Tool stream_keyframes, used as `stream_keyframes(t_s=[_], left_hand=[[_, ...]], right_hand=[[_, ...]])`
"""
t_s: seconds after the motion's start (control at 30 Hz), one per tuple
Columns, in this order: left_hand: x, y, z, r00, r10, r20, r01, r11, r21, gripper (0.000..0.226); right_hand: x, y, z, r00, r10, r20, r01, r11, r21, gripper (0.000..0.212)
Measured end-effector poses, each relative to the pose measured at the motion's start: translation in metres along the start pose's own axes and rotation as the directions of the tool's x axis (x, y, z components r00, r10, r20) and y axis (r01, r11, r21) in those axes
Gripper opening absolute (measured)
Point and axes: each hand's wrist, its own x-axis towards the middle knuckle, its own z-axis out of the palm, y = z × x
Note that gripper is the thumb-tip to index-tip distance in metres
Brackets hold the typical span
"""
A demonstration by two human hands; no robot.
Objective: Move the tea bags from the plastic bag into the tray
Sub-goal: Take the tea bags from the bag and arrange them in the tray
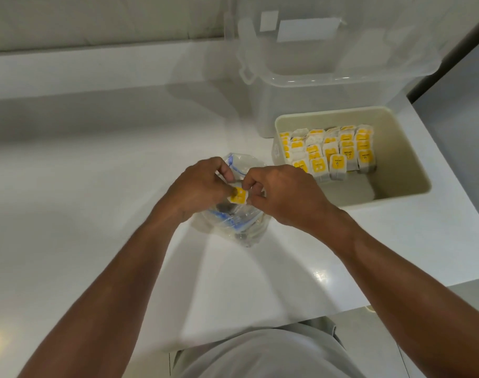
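A clear plastic bag [234,227] with blue print lies on the white counter in the middle of the view. Right above it, my left hand [197,188] and my right hand [282,193] both pinch a tea bag with a yellow tag [239,196] between their fingertips. To the right stands a cream tray [412,159]. Several tea bags with yellow tags [331,154] stand in rows in its far left part. The bag's contents are mostly hidden by my hands.
A large translucent lidded storage box [328,64] stands behind the tray at the back right. The white counter [83,186] stretches to the left; its front edge runs close to my body and its right edge lies just past the tray.
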Motion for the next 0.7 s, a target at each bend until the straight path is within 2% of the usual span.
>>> stream_keyframes(t_s=[0.1,0.17,0.27,0.37,0.43,0.47,0.5,0.57,0.63,0.7], left_hand=[[0.0,0.006,-0.009,0.999,-0.032,0.02,0.034,0.988,-0.151,0.018],[-0.002,0.012,-0.012,0.998,-0.067,0.021,0.07,0.979,-0.191,0.016],[-0.002,0.019,-0.012,0.998,-0.053,0.032,0.059,0.972,-0.226,0.014],[0.002,0.016,-0.01,1.0,-0.012,0.017,0.014,0.985,-0.171,0.012],[0.006,0.01,-0.007,0.998,0.062,-0.035,-0.061,0.998,0.017,0.015],[0.007,0.008,-0.004,0.994,0.104,-0.029,-0.096,0.976,0.193,0.014],[0.008,0.007,-0.001,0.99,0.141,-0.006,-0.127,0.907,0.401,0.013],[0.008,0.005,0.007,0.979,0.204,0.013,-0.151,0.679,0.718,0.02],[0.01,0.003,0.013,0.965,0.264,0.0,-0.15,0.55,0.822,0.017],[0.012,-0.001,0.016,0.96,0.282,0.006,-0.16,0.529,0.834,0.007]], right_hand=[[0.001,-0.001,-0.008,0.999,-0.02,0.031,0.02,1.0,0.018,0.032],[0.001,-0.002,-0.009,0.998,-0.044,0.039,0.044,0.999,0.011,0.038],[0.004,0.0,-0.008,0.997,-0.059,-0.042,0.058,0.998,-0.021,0.028],[0.009,0.004,-0.01,0.995,-0.03,-0.095,0.025,0.999,-0.048,0.025],[0.01,0.008,-0.012,0.994,0.007,-0.11,-0.008,1.0,-0.01,0.024],[0.009,0.01,-0.013,0.993,0.025,-0.112,-0.021,0.999,0.042,0.023],[0.009,0.011,-0.014,0.994,0.039,-0.107,-0.029,0.995,0.099,0.021],[0.009,0.011,-0.016,0.995,0.055,-0.081,-0.038,0.979,0.198,0.017],[0.01,0.01,-0.021,0.995,0.074,-0.061,-0.054,0.957,0.285,0.014],[0.009,0.009,-0.024,0.993,0.109,-0.037,-0.085,0.912,0.401,0.014]])
